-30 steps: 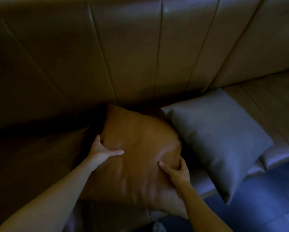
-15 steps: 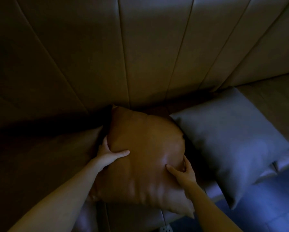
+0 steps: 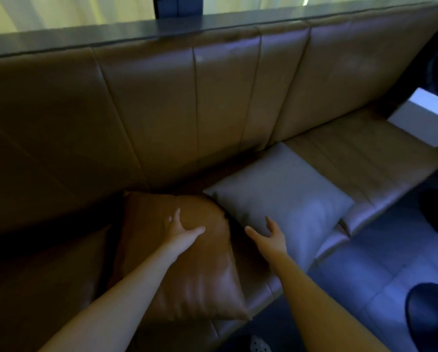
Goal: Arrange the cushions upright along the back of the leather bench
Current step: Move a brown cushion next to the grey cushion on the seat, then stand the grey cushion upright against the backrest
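Observation:
A brown leather cushion [image 3: 192,283] lies tilted on the seat of the brown leather bench [image 3: 352,158], its far edge near the backrest [image 3: 162,110]. My left hand [image 3: 181,228] rests flat on its upper part, fingers apart. To its right lies a grey cushion [image 3: 289,199], leaning slightly against the brown one and overhanging the seat's front edge. My right hand [image 3: 267,236] hovers open over the gap between the two cushions, at the grey cushion's near left edge, holding nothing.
A dark ledge [image 3: 213,24] tops the backrest, with pale curtains behind. A white box-like object [image 3: 423,118] sits at the bench's far right. Bluish tiled floor [image 3: 365,288] lies at lower right, with dark round shapes [image 3: 431,316] on it.
Both hands have let go of the brown cushion's sides. The left now lies on its top; the right has shifted right toward the grey cushion. The view has lifted and pulled back.

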A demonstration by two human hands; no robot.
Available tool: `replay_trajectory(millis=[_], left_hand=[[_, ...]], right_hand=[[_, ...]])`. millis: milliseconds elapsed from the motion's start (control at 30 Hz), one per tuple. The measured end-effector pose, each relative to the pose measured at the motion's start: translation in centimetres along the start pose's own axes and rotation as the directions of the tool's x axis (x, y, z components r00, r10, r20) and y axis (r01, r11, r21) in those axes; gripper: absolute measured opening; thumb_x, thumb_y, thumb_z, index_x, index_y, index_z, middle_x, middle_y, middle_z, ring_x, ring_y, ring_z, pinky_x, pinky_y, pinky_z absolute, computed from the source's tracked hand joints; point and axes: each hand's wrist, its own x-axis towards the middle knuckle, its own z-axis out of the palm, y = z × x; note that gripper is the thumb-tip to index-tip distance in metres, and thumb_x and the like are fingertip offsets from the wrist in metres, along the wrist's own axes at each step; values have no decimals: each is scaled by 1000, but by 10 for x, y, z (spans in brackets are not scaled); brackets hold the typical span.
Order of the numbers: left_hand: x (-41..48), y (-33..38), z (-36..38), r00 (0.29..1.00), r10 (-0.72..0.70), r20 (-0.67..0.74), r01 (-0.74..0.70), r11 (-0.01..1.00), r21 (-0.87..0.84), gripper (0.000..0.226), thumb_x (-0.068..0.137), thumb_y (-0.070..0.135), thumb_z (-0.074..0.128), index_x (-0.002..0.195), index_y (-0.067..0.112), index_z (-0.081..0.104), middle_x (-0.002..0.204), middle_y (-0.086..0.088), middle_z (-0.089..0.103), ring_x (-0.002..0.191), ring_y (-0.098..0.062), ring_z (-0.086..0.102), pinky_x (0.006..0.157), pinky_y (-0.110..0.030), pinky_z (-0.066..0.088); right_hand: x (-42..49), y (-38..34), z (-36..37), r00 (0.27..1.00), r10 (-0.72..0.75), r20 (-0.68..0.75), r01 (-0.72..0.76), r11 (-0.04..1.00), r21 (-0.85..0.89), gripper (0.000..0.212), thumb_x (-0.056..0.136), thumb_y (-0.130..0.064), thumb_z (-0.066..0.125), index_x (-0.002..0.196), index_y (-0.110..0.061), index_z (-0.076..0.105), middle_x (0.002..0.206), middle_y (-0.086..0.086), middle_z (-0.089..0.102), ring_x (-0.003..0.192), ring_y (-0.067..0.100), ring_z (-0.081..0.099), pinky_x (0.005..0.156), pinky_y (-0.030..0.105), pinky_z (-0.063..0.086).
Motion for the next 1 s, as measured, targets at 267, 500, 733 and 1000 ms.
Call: replay_trajectory(millis=[267, 500, 733, 1000], left_hand=[[-20, 63, 114, 988, -21, 151, 31, 997, -64, 99, 78, 46, 71, 153, 29, 10, 161, -7, 4, 147, -33, 12, 115, -51, 24], [-24, 114, 201, 995, -97, 8, 97, 989, -112, 102, 77, 43, 74, 154, 24, 11, 159, -10, 8, 145, -32, 20, 114, -44, 26], [-14, 130, 241, 979, -198, -57, 186, 968, -170, 106, 76, 40, 76, 155, 26, 7, 158, -11, 4, 144, -34, 19, 111, -45, 27], [21, 128, 239, 912, -388, -130, 334, 889, -313, 125, 67, 39, 84, 154, 28, -5, 160, -11, 3, 143, -40, 20, 105, -58, 33]], right_hand=[[47, 2, -111, 1000, 19, -3, -19, 997, 81, 82, 84, -28, 74, 152, -17, 29, 156, 12, 33, 141, 33, 36, 115, 47, 34], [103, 8, -197, 996, 11, 83, -16, 998, 53, 83, 85, -26, 73, 153, -14, 27, 157, 12, 31, 143, 32, 34, 114, 47, 34], [151, 8, -231, 986, 33, 163, -29, 999, -30, 84, 87, -26, 72, 154, -14, 24, 158, 13, 29, 144, 34, 32, 114, 50, 33], [210, 0, -239, 980, 45, 194, -5, 980, -201, 82, 89, -24, 69, 155, -12, 23, 158, 15, 28, 143, 35, 34, 111, 43, 34]])
